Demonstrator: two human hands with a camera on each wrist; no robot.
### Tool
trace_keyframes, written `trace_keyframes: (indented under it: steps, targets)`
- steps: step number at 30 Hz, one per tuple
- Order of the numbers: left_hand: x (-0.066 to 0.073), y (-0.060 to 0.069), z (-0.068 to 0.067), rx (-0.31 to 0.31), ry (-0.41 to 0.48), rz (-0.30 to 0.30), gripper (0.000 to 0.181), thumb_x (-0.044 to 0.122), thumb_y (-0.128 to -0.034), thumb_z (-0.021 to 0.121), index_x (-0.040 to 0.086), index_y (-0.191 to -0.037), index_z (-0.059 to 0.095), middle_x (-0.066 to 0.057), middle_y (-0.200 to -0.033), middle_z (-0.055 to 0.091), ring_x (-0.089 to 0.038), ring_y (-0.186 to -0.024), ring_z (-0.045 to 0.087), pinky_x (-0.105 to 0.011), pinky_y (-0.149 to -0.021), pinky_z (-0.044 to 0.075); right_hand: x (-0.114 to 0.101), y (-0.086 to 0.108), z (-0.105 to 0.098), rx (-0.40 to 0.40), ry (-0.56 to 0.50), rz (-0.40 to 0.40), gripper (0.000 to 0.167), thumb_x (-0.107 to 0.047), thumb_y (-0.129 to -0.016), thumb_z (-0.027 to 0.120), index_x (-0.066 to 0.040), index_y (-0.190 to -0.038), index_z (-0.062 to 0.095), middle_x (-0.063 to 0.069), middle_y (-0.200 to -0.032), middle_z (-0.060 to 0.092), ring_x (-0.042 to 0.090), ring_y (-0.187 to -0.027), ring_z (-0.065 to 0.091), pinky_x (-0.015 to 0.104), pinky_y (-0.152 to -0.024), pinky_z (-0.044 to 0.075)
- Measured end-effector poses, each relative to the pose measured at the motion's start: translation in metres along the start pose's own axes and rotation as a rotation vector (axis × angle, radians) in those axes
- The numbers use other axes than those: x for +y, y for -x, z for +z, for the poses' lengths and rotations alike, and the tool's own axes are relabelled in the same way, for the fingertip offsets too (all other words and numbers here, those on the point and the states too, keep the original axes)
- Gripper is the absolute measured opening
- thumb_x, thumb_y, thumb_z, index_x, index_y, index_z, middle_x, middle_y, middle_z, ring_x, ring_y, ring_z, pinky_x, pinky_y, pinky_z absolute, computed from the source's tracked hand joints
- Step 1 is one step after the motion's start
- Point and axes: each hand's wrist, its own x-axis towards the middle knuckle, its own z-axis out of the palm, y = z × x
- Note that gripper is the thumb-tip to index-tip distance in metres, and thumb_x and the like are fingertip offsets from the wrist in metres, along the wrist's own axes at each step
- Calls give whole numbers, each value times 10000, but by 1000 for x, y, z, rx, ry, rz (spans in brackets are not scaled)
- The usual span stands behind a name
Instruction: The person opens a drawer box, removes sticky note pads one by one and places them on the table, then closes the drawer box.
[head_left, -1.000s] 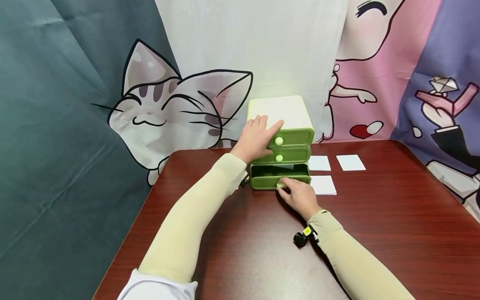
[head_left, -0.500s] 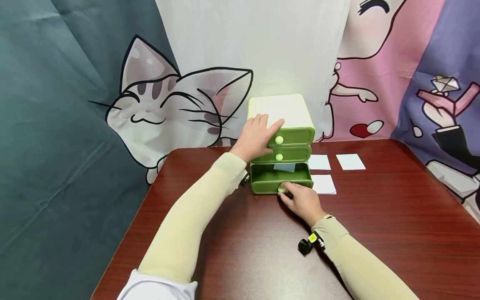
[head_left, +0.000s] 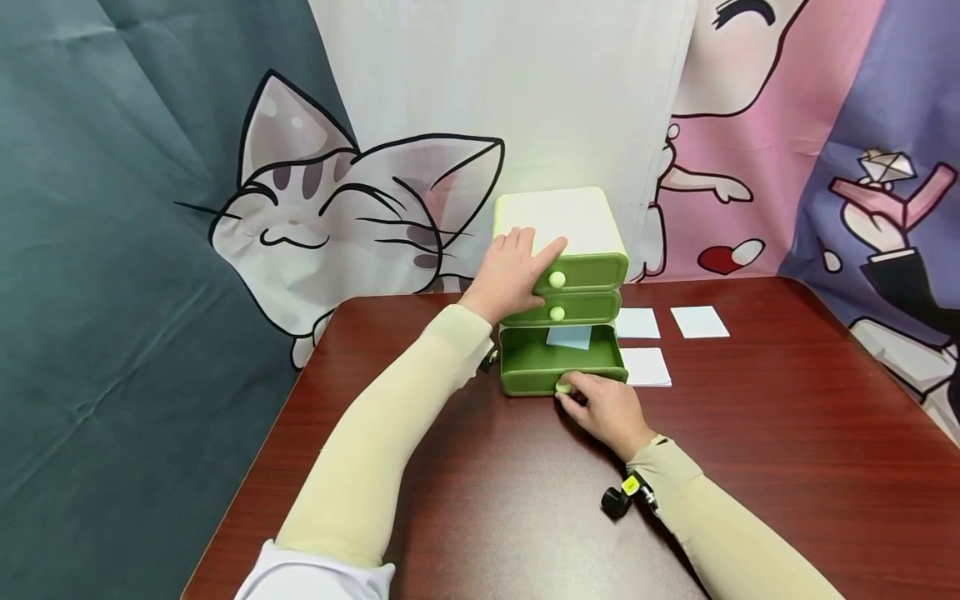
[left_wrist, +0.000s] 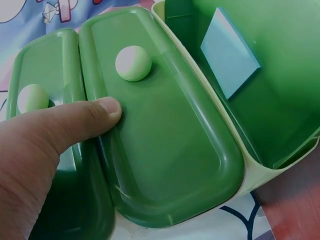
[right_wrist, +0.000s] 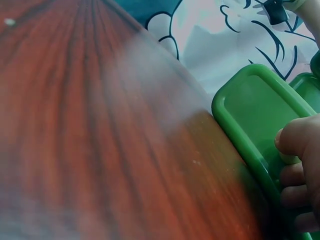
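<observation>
A small green drawer unit (head_left: 557, 218) with a pale top stands toward the back of the table. Its bottom drawer (head_left: 528, 383) is pulled out, while the two drawers above are closed. Inside the bottom drawer lies a light-blue pad of paper (head_left: 568, 337), seen closer as a blue square (left_wrist: 230, 52) in the left wrist view. My left hand (head_left: 506, 275) rests on the unit's upper left side, its thumb touching the drawer fronts. My right hand (head_left: 607, 412) pinches the round knob (head_left: 563, 387) of the bottom drawer; in the right wrist view the fingers partly hide that knob.
Right of the unit lie a white paper stack (head_left: 647, 367) and two white squares, one the far-right card (head_left: 700, 322). A printed cloth backdrop (head_left: 405, 67) hangs behind the dark red table (head_left: 480, 517). A small black camera (head_left: 617, 502) sits on the right wrist.
The bottom drawer has slid further out toward me with my right hand on its knob, bringing the light-blue pad inside into view. My left hand has stayed in place.
</observation>
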Motion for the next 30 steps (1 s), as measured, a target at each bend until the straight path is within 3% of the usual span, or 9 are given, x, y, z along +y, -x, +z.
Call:
trace_keyframes:
  steps: [13,20,27,30]
  targets:
    - [-2,0,2,-7,-27,10,980,592,-746,816,289,-1534,319,-152,-1244,501,-299,-1075,516,-406,-847,473,-11,6,-6,0,9,-23,190,-240,-791,824,-208,-936,704,-119,-692,663,92,-554,607,349,-443,458]
    - [-2,-1,2,4,-16,7,975,575,-750,819,283,-1538,326,-160,-1242,494,-306,-1068,502,-408,-852,467,-9,3,-8,17,69,-91,149,-298,-839,754,-211,-947,699,-146,-642,610,99,-483,552,341,-394,410]
    - [-4,-1,3,8,-5,9,984,576,-735,832,285,-1530,331,-160,-1232,503,-310,-1069,508,-403,-848,467,-13,-20,-20,143,22,-223,197,-278,-960,592,-135,-898,712,-50,-718,697,163,-584,652,365,-483,514]
    - [-3,-2,5,13,-5,16,986,584,-735,830,285,-1532,333,-163,-1226,503,-310,-1061,507,-399,-842,466,-9,-42,-34,92,2,-191,104,-177,-908,652,-103,-909,726,-7,-776,720,201,-648,660,375,-536,535]
